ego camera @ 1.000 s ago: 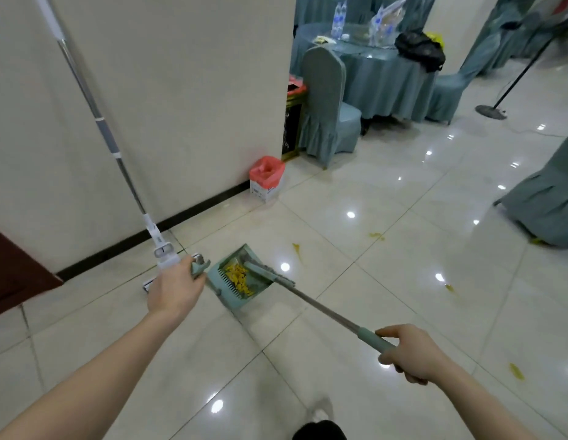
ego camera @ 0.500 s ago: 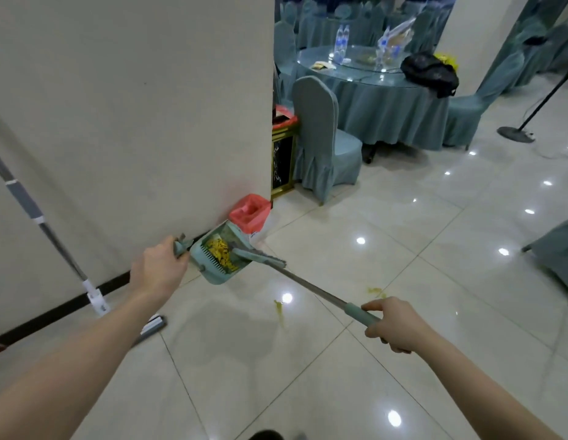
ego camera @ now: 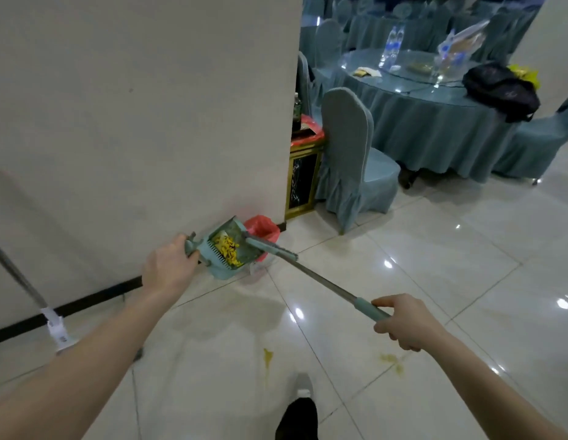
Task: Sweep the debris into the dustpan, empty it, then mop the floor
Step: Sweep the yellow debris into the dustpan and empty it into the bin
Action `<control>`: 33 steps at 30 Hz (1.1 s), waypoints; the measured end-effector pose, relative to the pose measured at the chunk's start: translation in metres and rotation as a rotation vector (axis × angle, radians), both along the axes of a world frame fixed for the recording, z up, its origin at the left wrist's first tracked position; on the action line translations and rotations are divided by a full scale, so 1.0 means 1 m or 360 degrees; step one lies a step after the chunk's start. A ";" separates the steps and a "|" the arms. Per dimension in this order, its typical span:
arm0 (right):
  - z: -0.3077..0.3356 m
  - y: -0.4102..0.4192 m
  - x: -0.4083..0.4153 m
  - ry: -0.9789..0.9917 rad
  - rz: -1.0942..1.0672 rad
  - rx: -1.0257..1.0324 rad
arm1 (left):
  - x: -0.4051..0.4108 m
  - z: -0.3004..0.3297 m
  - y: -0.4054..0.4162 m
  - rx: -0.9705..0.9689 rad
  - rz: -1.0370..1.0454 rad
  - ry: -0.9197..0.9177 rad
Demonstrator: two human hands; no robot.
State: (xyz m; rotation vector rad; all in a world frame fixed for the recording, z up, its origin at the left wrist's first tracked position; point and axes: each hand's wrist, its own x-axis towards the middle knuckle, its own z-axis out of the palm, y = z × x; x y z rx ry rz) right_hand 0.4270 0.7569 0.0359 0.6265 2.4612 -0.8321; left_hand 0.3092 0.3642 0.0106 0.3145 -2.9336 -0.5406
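Mid-frame, the left hand (ego camera: 168, 269) is clamped on the handle of the dustpan (ego camera: 227, 249), held off the floor with yellow debris (ego camera: 226, 246) inside, just before the red bin (ego camera: 263, 231). The right hand (ego camera: 403, 320), lower right, grips the broom (ego camera: 311, 273). The mop (ego camera: 19, 281) leans at far left.

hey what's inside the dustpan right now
The dustpan, held by the left hand, holds a pile of yellow debris. The broom head lies across its front, hiding part of the inside.
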 end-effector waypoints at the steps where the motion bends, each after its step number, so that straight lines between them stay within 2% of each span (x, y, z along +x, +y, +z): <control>1: 0.001 0.011 -0.027 -0.0003 0.0046 0.0031 | -0.016 -0.005 0.009 -0.0013 0.0022 0.0007; 7: 0.019 0.066 -0.176 -0.0053 0.0302 0.0148 | -0.091 -0.011 0.061 -0.0068 0.0159 -0.0018; 14: 0.027 0.121 -0.313 -0.0132 0.0585 0.0227 | -0.149 -0.008 0.119 -0.0078 0.0366 -0.0026; 20: 0.025 0.181 -0.437 -0.0149 0.1036 0.0282 | -0.187 -0.018 0.178 -0.0178 0.0566 -0.0078; 27: -0.002 0.276 -0.612 -0.0142 0.1477 0.0152 | -0.251 -0.010 0.301 -0.0343 0.0869 -0.0154; 33: -0.015 0.332 -0.694 -0.0160 0.1635 -0.0061 | -0.332 0.005 0.415 -0.0396 0.1076 -0.0217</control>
